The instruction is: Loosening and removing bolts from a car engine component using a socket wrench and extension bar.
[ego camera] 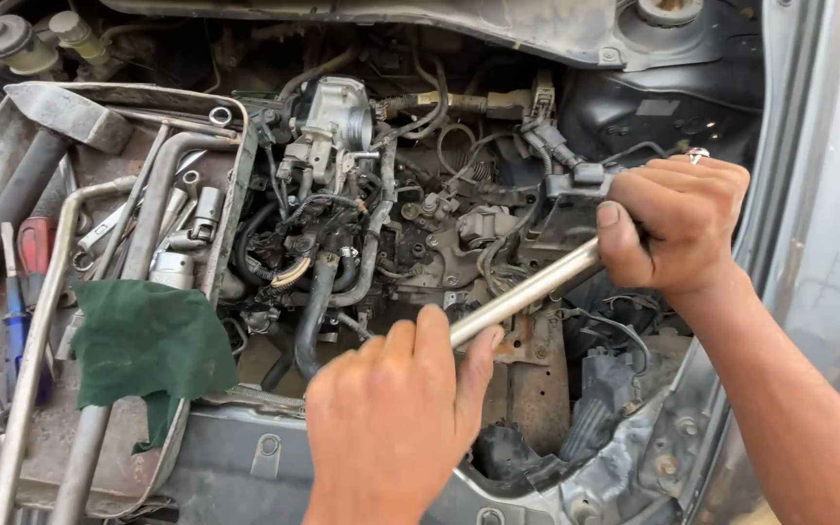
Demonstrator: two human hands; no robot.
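Head view, looking down into an open engine bay.

Right hand (678, 228): fist closed around the upper end of a long metal bar (527, 292); thumb lies along the bar, knuckles up. Small shiny tip shows just above the knuckles; what it belongs to cannot be told.

Left hand (396, 418): fingers curled over the lower end of the same bar, back of hand toward camera. The bar's lower tip is hidden under this hand.

Bar runs diagonally, low at the left hand, higher at the right hand, across the right-centre of the bay.

Surroundings:
- Behind the bar: engine parts, a pale metal throttle body (337, 122), black hoses (315, 311), loose wiring (498, 243). Hoses and cables crowd the space directly beneath and beside the bar.
- Left: rusty tray (235, 185) of tools, bent steel pipes (153, 194), a red-handled screwdriver (36, 248), a blue-handled one (16, 326).
- Green cloth (148, 345) draped over the tray's near edge, just beside the left hand.
- Right: grey car body edge (809, 194), close against the right forearm.
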